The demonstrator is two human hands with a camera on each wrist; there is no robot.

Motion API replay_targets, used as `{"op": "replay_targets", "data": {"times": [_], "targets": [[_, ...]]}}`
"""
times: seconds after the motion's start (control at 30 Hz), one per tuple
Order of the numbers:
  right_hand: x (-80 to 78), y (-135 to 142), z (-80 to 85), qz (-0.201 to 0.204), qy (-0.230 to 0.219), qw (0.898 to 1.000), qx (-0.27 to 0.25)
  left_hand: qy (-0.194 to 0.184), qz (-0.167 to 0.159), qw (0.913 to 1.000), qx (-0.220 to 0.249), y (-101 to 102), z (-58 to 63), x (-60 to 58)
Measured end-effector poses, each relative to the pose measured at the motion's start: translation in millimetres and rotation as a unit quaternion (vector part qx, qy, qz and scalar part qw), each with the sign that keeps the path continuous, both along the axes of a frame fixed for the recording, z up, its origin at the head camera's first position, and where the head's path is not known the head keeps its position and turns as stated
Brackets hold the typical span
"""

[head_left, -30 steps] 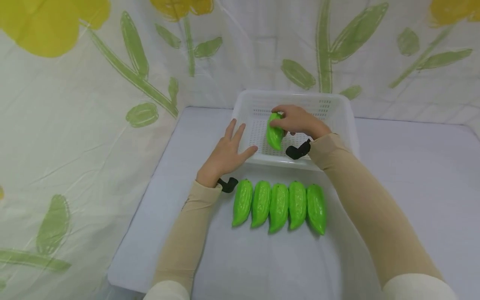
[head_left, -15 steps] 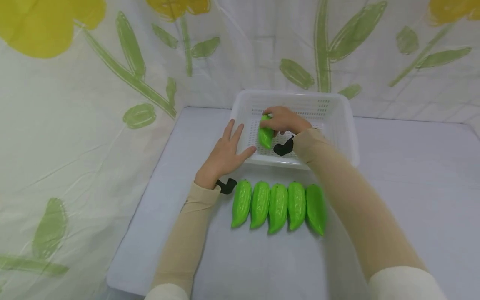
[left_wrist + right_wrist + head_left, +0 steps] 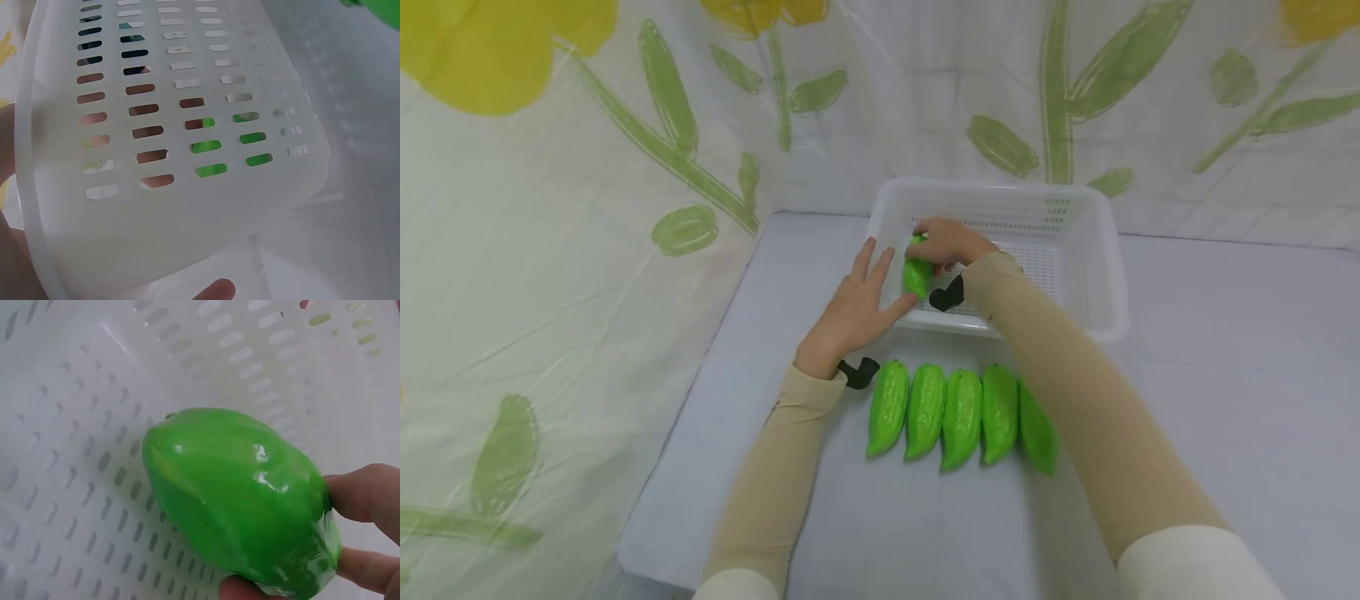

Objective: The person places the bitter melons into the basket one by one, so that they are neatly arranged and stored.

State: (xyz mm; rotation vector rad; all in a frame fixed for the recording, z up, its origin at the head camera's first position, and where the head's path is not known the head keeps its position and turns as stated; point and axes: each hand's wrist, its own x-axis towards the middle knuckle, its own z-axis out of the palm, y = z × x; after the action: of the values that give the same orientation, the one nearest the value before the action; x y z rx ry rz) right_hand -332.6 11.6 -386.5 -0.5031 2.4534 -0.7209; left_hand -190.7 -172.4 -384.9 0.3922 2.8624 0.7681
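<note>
My right hand [image 3: 951, 242] is inside the white perforated plastic basket [image 3: 1108, 267], gripping a glossy green pod-shaped vegetable [image 3: 917, 280] near the left wall. In the right wrist view, thumb and fingers pinch one end of that vegetable [image 3: 237, 494], its other end pointing over the slotted basket floor [image 3: 62, 481]. My left hand [image 3: 852, 312] lies with spread fingers at the basket's left front corner, its thumb by the front rim. Through slots in the basket wall [image 3: 175, 231], the left wrist view shows patches of green.
Several matching green vegetables [image 3: 962, 421] lie side by side in a row on the white table [image 3: 917, 533], in front of the basket. My right forearm [image 3: 1075, 383] passes over the row's right end. Behind the table hangs a white curtain [image 3: 910, 108] with painted flowers.
My right hand has carried the green vegetable leftward and lower inside the basket, toward the left wall. The left hand stays at the corner.
</note>
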Motion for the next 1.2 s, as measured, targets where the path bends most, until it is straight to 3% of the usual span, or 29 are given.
{"op": "replay_targets", "data": {"times": [0.7, 1.2], "targets": [[-7.1, -5.3, -8.3, -0.055, -0.047, 0.996, -0.060, 0.002, 0.001, 1.0000, 0.001, -0.5, -1.0, -0.7], [-3.9, -3.9, -7.3, -0.053, -0.054, 0.994, -0.072, 0.002, 0.004, 1.0000, -0.001, 0.6, 0.5, 0.5]]}}
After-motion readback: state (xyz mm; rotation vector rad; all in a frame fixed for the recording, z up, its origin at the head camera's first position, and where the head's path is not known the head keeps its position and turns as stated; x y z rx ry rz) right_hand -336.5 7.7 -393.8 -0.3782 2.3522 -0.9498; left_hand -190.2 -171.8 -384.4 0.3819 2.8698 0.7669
